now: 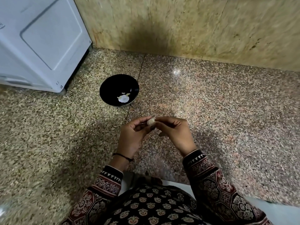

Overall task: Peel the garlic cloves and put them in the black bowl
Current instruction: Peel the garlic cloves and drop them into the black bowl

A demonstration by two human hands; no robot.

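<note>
A pale garlic clove [151, 122] is pinched between the fingertips of both hands above the speckled granite counter. My left hand [133, 135] holds it from the left and my right hand [175, 132] from the right, thumbs and forefingers meeting on it. The black bowl [119, 90] stands on the counter farther back and to the left of my hands. Inside it lie a white piece of garlic [123, 99] and a couple of smaller pale bits; I cannot tell clove from skin.
A white appliance [40, 41] stands at the back left, close to the bowl. A yellowish stone wall [194, 26] runs along the back. The counter's front edge [178, 181] lies just before my body.
</note>
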